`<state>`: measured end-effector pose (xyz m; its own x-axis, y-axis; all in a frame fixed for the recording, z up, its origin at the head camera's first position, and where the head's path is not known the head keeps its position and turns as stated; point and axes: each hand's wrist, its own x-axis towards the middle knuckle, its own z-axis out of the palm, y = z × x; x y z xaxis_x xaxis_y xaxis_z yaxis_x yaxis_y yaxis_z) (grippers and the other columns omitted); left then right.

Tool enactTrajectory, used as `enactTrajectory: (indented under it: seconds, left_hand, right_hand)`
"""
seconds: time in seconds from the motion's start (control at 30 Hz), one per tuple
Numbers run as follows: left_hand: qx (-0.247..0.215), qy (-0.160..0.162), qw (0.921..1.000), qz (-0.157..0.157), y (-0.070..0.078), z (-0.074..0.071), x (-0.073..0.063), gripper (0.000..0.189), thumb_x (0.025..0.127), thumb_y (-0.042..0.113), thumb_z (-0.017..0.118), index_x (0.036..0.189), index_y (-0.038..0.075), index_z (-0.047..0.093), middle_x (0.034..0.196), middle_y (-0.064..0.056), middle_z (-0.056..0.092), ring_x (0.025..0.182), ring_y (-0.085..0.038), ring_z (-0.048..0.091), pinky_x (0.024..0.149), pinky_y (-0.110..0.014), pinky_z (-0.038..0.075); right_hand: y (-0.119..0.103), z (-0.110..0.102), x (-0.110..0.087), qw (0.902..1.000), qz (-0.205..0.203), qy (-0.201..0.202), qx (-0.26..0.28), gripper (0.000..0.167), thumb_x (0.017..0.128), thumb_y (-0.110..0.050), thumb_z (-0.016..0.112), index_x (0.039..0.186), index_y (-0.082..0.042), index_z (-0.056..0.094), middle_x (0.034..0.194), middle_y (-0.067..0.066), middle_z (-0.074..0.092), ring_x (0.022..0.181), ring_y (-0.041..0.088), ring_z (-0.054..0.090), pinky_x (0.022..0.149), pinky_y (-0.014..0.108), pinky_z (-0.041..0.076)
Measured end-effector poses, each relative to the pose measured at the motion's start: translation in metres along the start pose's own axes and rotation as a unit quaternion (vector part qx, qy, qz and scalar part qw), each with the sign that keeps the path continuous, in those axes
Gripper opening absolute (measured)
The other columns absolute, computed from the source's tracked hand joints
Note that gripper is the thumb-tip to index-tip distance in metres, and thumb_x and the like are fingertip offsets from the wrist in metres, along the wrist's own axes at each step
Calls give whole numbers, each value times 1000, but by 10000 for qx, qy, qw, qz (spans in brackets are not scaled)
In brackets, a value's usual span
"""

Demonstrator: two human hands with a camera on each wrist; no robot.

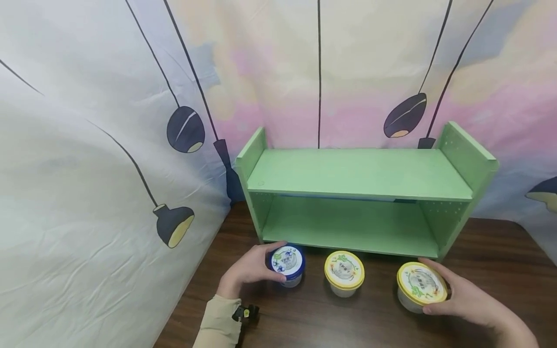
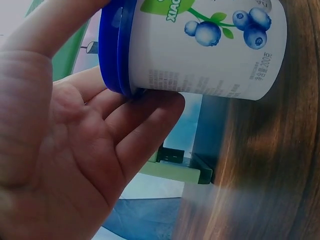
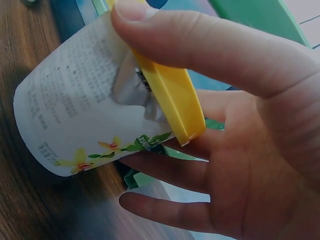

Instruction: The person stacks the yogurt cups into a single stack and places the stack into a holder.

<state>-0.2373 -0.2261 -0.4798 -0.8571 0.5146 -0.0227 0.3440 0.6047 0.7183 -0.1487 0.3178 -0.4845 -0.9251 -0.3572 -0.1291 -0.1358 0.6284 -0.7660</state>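
Gripping two tubs, one in each hand, looks to be the step at this moment. The blue tub [image 1: 288,263] stands in front of the shelf near its left end, and the outer yellow tub [image 1: 421,286] is before the right end, a little nearer the person. The left hand [image 1: 250,265] holds the blue tub by its lid, thumb on the near side and fingers on the far side, spread only as wide as the tub. The right hand [image 1: 465,292] grips the outer yellow tub in the same fashion; in the right wrist view the thumb presses the lid's edge, and the lowest finger stretches out clear of the side. That tub looks slightly tilted; whether its base touches the table, I cannot tell.

Between them sits the middle yellow tub [image 1: 344,271], upright and touched by neither hand. Any next move would, I judge, call for a firm, level hold around each rim, and care not to knock this middle one.

Just behind the tubs is the green shelf [image 1: 361,171], with two levels, all on a dark wooden table [image 1: 313,319]. A pale sleeve [image 1: 219,316] and black strap [image 1: 245,313] show at the left wrist. Beyond hangs a cloth [image 1: 87,145] printed with lamps.
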Motion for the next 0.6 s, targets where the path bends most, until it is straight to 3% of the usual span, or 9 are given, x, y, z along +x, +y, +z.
enactTrajectory:
  seconds: [0.23,0.6]
  left_hand:
    - [-85,87,9999,40,0,0,2,100,75,46,99,156,10,53,141,0,67,126,-17,61,110,-47,48]
    - [-393,87,9992,1,-6,5,0,96,76,42,99,156,14,53,138,3,67,125,-17,61,109,-49,47]
  right_hand:
    - [-11,2,1,9995,-172,209,-163,101,90,-24,89,166,-1,26,134,16,62,104,5,58,76,30,48]
    - [-21,14,5,9975,-448,542,-30,97,84,-24,94,160,-5,36,131,12,62,103,2,58,77,25,50]
